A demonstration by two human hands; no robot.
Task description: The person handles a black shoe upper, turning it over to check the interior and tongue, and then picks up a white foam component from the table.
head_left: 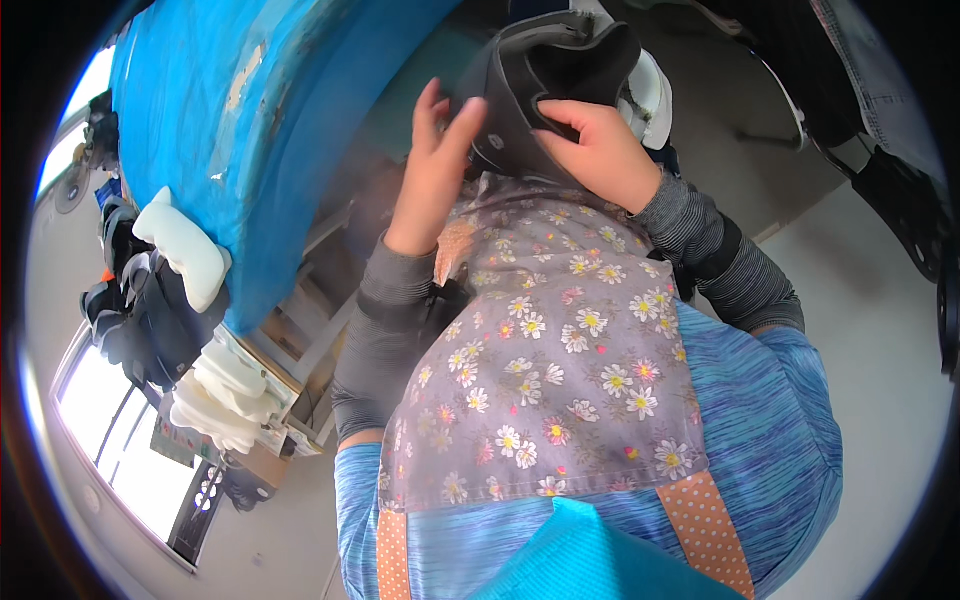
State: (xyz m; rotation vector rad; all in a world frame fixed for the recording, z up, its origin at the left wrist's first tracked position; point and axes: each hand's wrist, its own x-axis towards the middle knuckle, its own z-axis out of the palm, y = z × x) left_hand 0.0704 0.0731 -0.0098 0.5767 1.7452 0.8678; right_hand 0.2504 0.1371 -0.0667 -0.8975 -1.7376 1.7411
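A black, curved piece of padded-looking material [515, 90], with a raised edge and an open fold, rests at my lap, above the top of the picture's middle. My right hand [605, 155] grips its near right edge, fingers curled over the rim of the fold. My left hand [432, 170] is raised just left of the piece, thumb and fingers apart, holding nothing. I cannot tell whether its thumb touches the black side. A white rounded part [652, 100] shows behind the piece, next to my right hand.
A blue-covered table [200, 120] with worn patches stands at the left. A white shaped foam piece [182, 245] lies at its edge, near dark pieces [165, 310] and a stack of white ones [222, 395]. A dark chair [895, 200] and a person's jeans [860, 60] are at the right.
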